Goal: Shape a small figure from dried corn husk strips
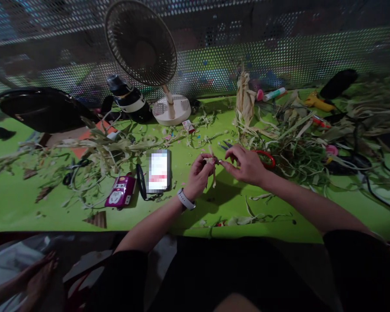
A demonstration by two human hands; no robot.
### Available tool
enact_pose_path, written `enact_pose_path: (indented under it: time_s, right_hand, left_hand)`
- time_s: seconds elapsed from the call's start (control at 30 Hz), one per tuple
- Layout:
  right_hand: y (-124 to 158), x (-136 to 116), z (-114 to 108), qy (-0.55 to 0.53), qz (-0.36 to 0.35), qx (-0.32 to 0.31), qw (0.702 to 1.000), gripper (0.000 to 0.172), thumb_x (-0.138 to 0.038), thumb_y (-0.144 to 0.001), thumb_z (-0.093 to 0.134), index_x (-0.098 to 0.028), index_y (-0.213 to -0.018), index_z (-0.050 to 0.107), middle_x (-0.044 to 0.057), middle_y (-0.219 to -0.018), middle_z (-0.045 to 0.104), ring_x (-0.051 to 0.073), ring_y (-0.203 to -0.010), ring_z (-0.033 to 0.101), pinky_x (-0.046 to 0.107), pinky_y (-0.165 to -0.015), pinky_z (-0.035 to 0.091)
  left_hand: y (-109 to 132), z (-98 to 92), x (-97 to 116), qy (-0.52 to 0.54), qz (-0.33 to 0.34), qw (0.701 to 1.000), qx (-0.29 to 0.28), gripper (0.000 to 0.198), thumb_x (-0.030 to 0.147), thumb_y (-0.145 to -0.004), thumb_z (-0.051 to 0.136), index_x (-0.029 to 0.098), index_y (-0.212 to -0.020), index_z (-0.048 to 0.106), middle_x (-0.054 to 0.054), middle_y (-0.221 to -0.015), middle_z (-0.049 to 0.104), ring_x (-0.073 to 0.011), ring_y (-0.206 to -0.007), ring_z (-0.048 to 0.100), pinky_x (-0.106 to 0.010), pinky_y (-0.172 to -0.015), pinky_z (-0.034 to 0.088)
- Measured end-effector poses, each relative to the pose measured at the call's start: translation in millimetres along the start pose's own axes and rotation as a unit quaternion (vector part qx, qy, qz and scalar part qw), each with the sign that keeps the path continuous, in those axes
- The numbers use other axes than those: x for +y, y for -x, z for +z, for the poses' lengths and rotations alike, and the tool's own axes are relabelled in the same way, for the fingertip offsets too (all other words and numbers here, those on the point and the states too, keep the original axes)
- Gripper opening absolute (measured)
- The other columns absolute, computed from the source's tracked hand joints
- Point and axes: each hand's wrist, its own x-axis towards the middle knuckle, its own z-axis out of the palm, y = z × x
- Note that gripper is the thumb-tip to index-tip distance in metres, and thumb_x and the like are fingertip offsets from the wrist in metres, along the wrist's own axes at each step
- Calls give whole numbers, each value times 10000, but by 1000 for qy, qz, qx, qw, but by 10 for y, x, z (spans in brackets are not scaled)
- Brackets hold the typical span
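Note:
My left hand (199, 172), with a white watch on its wrist, is closed in a pinch on a small pale strip of corn husk (214, 180). The strip's ends stick out above and below the fingers. Beside it, my right hand (245, 164) has thumb and forefinger pinched at a tiny dark bit by the husk; I cannot make out what it is. A pair of scissors with a red handle (270, 159) lies on the green table (182, 216), partly hidden behind my right hand, blades pointing left.
A fan (141, 45) stands at the back beside a dark bottle (133, 102). A lit phone (158, 171) and purple packet (120, 192) lie left; a husk bundle (245, 102), loose husks (289, 147) and yellow glue gun (320, 102) lie right. Another person's hands (40, 277) show lower left.

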Motion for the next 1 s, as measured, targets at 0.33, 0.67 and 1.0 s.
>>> enact_pose_path:
  time_s: [0.33,0.67,1.0]
  right_hand:
    - [113,-124,83,226,-341,-5,913,253,-138,-944,431,-237,-1051,638,36,-877,640,158,-771,510,315,-651,387]
    - [27,-171,29,-113,-41,156,980,142,-352,-890,608,-232,-855,676,57,-970,621,188,-947,593,359,-806,491]
    - [33,-239,29,-206,67,124,968,301,-477,-865,608,-202,-752,658,36,-776,685,189,-776,612,391,-801,480]
  left_hand:
    - [20,29,1,23,-18,999,19,306,390,-688,768,182,-841,604,47,-658,539,-53,-553,436,-186,-535,365]
    - [9,-46,88,-3,-75,994,-82,219,327,-693,762,171,-781,635,42,-655,555,-40,-562,443,-163,-546,371]
    - [-22,-73,126,22,-132,985,-110,239,337,-672,775,165,-742,625,41,-640,526,-48,-574,457,-164,-554,377]
